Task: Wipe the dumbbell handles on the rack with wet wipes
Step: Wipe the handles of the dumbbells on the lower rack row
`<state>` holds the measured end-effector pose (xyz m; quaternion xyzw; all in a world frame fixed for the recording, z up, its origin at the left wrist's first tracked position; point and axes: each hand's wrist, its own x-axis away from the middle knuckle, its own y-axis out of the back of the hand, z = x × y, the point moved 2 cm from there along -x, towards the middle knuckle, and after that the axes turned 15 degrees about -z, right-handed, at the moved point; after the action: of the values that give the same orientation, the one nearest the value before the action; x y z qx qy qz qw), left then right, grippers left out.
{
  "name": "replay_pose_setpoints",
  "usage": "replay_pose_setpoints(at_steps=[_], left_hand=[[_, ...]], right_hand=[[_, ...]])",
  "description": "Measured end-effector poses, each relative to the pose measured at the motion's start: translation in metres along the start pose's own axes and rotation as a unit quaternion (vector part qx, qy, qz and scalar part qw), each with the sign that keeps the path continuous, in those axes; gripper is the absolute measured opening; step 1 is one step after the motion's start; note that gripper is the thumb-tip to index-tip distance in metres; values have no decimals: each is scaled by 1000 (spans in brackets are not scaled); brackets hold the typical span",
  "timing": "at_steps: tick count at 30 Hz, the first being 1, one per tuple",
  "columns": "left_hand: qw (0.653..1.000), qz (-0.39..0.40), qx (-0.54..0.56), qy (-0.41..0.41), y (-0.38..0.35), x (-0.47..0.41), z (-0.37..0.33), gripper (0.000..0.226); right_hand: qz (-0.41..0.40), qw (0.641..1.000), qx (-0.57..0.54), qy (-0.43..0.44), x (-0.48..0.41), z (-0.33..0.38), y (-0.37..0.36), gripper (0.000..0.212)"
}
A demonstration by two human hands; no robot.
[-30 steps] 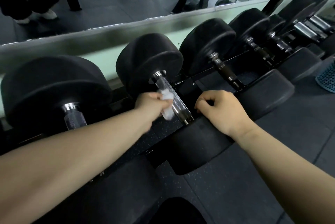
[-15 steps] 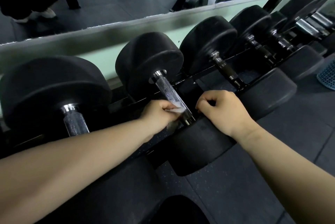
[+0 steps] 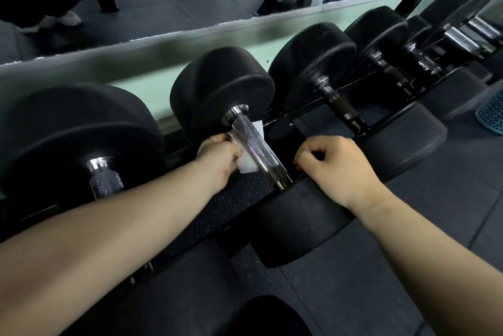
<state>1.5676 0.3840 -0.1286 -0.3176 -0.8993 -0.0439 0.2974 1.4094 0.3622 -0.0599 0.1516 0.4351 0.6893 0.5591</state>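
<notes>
Pinched in the left hand, the wet wipe is wrapped under the knurled handle of a racked dumbbell, while the right hand, just past the handle's near end, curls its fingers over the near head to steady it. My guess is this handle is mid-wipe; next the wipe wants drawing up toward the collar, then over to the darker handle beyond the right hand.

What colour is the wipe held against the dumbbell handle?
White; the thin rectangular wet wipe shows best in the head view.
</notes>
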Motion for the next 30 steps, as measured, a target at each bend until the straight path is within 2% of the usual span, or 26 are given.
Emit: replay_pose_setpoints(at_steps=[3, 5, 10, 15, 17, 19, 21, 23, 27, 30], left_hand=[[998, 37, -53, 27, 4, 16, 20, 37], [997, 37, -72, 21, 5, 16, 22, 45], [999, -41, 1, -17, 4, -6, 2, 53], [994, 37, -102, -2, 1, 15, 27, 50], [993, 4, -112, -44, 3, 7, 26, 54], [991, -66, -88, -80, 5, -7, 15, 51], [991, -94, -50, -80, 4, -13, 6, 48], [995, -51, -62, -59, 1, -3, 13, 47], [987, 53, -154, -16, -2, 17, 34, 46], [990, -1, -130, -59, -3, -3, 18, 49]], right_hand=[[1, 1000, 1, -2, 0, 1, 0, 18], [2, 1000, 3, 1, 0, 1, 1, 18], [9, 1000, 3, 3, 0, 0, 0, 18], [5, 1000, 6, 5, 0, 0, 0, 18], [4, 1000, 7, 8, 0, 0, 0, 18], [5, 1000, 4, 9, 0, 1, 0, 18], [5, 1000, 5, 7, 0, 0, 0, 18], [6, 1000, 4, 8, 0, 1, 0, 18], [18, 1000, 9, 15, 0, 1, 0, 19], [14, 1000, 3, 12, -1, 0, 0, 18]])
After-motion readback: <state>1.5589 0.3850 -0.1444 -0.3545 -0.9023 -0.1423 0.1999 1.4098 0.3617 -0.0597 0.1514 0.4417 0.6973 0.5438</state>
